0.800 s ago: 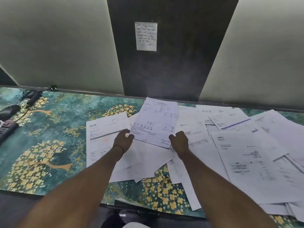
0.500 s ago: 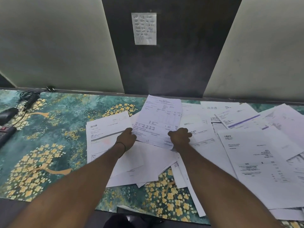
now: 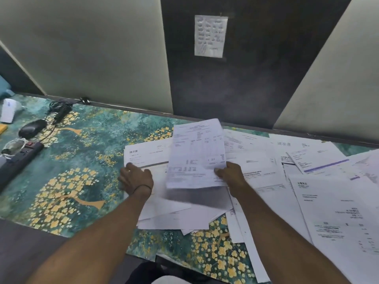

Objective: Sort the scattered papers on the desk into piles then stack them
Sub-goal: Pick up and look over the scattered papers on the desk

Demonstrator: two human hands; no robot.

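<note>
Right hand pinching one printed sheet by its lower right corner, lifted above the pile

Left hand spread flat, pressing on an invoice page at the left edge of the scattered papers; papers overlapping across the middle and right of the desk mat patterned with yellow trees; black mouse and power strip far left; small note stuck on the dark wall panel
</note>
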